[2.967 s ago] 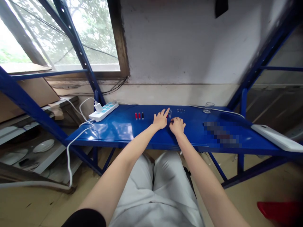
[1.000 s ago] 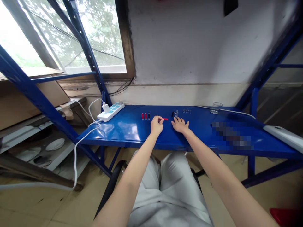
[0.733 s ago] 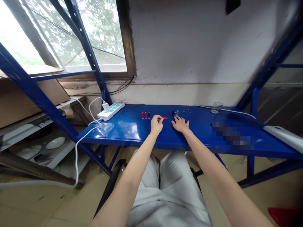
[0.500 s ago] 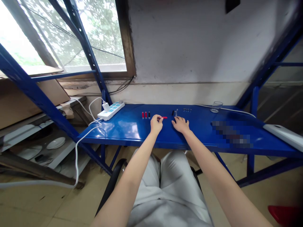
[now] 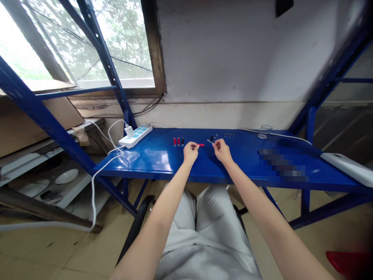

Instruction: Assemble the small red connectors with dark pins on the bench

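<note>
My left hand point(image 5: 190, 151) is closed in a pinch on a small red piece point(image 5: 201, 145) that sticks out to the right, just above the blue shelf point(image 5: 163, 159). My right hand point(image 5: 222, 149) is closed too, its fingertips pinching a small pale part point(image 5: 210, 141) near a little black piece point(image 5: 212, 138). The two hands are a short gap apart. Left of them stand three small red and black pieces point(image 5: 178, 141) in a row. A row of tiny dark parts point(image 5: 229, 135) lies beyond my right hand.
A white power strip point(image 5: 135, 135) with a plugged-in cable lies at the shelf's back left. A small clear glass point(image 5: 264, 131) stands at the back right, a white flat object point(image 5: 346, 174) at the far right edge. Blue rack beams slant on both sides. Plates sit on a low shelf point(image 5: 46, 186) to the left.
My right hand, flat on the shelf half a second ago, has lifted and pinched the small pale part. My left hand still holds the red piece, slightly raised.
</note>
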A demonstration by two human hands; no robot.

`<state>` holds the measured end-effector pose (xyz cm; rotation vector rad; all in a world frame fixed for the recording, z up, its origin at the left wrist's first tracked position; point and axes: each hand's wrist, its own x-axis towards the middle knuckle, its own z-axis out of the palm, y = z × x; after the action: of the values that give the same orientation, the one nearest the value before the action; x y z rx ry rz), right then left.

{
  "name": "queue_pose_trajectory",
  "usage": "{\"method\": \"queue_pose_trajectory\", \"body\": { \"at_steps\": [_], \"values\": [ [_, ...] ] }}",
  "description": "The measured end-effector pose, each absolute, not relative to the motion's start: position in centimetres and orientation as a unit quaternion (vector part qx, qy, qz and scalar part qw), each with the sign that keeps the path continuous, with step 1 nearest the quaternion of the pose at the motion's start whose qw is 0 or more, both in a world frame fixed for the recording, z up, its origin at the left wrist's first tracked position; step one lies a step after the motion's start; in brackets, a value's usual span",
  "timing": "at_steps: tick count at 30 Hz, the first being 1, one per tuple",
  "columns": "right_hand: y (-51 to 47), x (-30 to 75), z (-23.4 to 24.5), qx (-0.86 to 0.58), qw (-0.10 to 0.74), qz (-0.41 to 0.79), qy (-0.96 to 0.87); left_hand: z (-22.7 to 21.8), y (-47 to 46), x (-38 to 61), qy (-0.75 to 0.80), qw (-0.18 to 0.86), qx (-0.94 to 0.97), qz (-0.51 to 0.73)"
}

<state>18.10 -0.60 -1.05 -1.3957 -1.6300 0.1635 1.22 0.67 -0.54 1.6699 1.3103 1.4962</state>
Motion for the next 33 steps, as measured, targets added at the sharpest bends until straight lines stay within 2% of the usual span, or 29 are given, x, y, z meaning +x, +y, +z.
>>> {"method": "queue_pose_trajectory", "body": {
  "at_steps": [3, 7, 33],
  "values": [
    [-0.8, 17.9, -0.8, -0.544, 0.495, 0.098, -0.670, -0.6, 0.7, 1.3, 0.488, 0.272, 0.613, 0.559],
    [-1.2, 17.6, -0.4, -0.534, 0.476, 0.120, -0.688, -0.6, 0.8, 1.3, 0.494, 0.270, 0.601, 0.568],
    [-1.5, 17.5, -0.2, -0.503, 0.501, 0.131, -0.692, -1.4, 1.6, 1.5, 0.442, 0.377, 0.573, 0.579]
  ]
}}
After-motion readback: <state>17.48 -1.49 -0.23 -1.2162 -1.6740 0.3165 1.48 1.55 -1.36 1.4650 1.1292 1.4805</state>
